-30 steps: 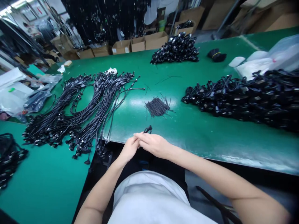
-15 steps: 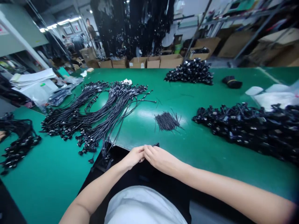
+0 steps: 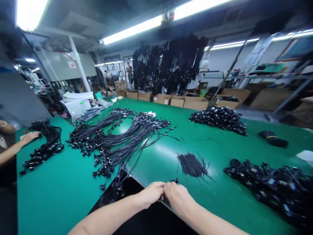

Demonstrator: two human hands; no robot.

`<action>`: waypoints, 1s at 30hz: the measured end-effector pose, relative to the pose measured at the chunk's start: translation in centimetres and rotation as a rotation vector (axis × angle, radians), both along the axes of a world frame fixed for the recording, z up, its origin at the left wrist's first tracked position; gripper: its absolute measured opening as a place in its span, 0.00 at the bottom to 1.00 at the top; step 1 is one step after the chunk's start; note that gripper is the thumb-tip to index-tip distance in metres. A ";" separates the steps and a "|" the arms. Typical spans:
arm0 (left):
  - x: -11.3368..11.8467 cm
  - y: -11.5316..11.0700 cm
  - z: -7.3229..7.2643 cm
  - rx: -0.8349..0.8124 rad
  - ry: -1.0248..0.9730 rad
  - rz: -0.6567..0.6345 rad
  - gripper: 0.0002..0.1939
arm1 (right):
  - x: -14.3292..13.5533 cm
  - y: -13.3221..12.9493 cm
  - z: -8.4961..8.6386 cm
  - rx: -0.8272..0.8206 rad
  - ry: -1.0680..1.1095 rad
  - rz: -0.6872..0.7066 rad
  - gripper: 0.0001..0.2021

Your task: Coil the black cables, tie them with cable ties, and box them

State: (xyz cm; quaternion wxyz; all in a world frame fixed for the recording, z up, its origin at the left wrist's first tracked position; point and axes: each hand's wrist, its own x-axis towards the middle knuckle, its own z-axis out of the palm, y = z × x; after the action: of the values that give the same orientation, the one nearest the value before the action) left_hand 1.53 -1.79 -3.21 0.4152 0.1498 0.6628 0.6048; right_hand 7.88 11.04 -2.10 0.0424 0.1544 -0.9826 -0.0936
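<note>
Both hands closed on a mostly hidden black cable (image 3: 175, 180) at the green table's (image 3: 215, 199) front edge; a loose pinch could let it spring open or drop into the dark gap below

The left hand (image 3: 153, 194) and right hand (image 3: 179, 195) meet fingertip to fingertip, covering most of the cable, so a slipped grip or a badly seated wrap would be hard to spot; the short black ties (image 3: 192, 164) lie loose just beyond, easily scattered by a sleeve or wrist, while long cables (image 3: 137, 133) to the left trail towards the table corner and could snag the left forearm; coiled cables (image 3: 269, 186) crowd the right side, another heap (image 3: 217, 119) sits farther back, and a co-worker's hand (image 3: 30, 137) touches a separate cable bundle (image 3: 49, 143) at far left
</note>
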 end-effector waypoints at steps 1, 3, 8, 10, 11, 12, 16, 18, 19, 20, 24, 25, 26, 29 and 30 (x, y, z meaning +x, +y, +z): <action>-0.2 0.2 0.0 0.007 0.034 0.031 0.08 | -0.8 0.4 0.2 -0.139 -0.040 -0.063 0.11; -0.3 0.8 -0.2 0.035 0.135 0.129 0.11 | -1.8 0.9 0.7 -0.428 -0.049 -0.198 0.13; 0.9 2.0 0.8 0.217 0.465 0.350 0.18 | -0.7 0.2 1.2 -1.468 -0.074 -0.432 0.20; 1.7 1.8 1.9 0.270 0.643 0.261 0.17 | 0.8 0.5 1.1 -1.850 -0.189 -0.495 0.22; 2.1 1.6 2.3 0.268 0.781 0.187 0.16 | 1.6 0.9 1.0 -1.955 -0.241 -0.514 0.23; 2.5 1.3 2.4 0.255 0.937 0.090 0.16 | 2.4 1.4 0.9 -1.993 -0.265 -0.527 0.24; 3.1 0.8 1.1 0.148 1.141 -0.275 0.15 | 4.8 2.9 0.9 -1.731 -0.112 -0.579 0.27; 2.8 1.0 0.7 0.085 0.830 -0.251 0.16 | 5.4 2.5 1.3 -1.572 -0.013 -0.498 0.26; 2.5 1.1 0.9 0.073 0.631 -0.191 0.17 | 5.6 1.9 1.4 -1.515 -0.020 -0.425 0.25; 2.1 1.1 1.5 0.083 0.450 -0.129 0.18 | 5.6 1.2 1.5 -1.471 -0.063 -0.342 0.25; 1.6 -0.1 4.9 0.246 0.324 -0.115 0.23 | 5.0 -0.2 0.8 -1.473 -0.340 -0.258 0.27; 1.8 -0.6 5.3 0.269 0.395 -0.191 0.24 | 4.7 0.1 0.4 -1.509 -0.373 -0.315 0.28; 2.0 -1.0 5.4 0.263 0.470 -0.273 0.26 | 4.3 0.6 0.1 -1.546 -0.381 -0.388 0.29; 2.7 -1.4 3.5 0.153 0.552 -0.393 0.32 | 3.4 2.0 0.0 -1.600 -0.283 -0.536 0.30; 2.7 -1.3 2.7 0.122 0.495 -0.358 0.36 | 3.2 2.2 0.2 -1.601 -0.244 -0.524 0.30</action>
State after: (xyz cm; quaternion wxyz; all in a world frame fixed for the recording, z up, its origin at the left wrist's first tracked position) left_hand 4.27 -3.14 -0.54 0.3311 0.4317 0.6694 0.5059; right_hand 11.12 13.24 -1.89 0.0097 -0.1455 -0.7544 0.6400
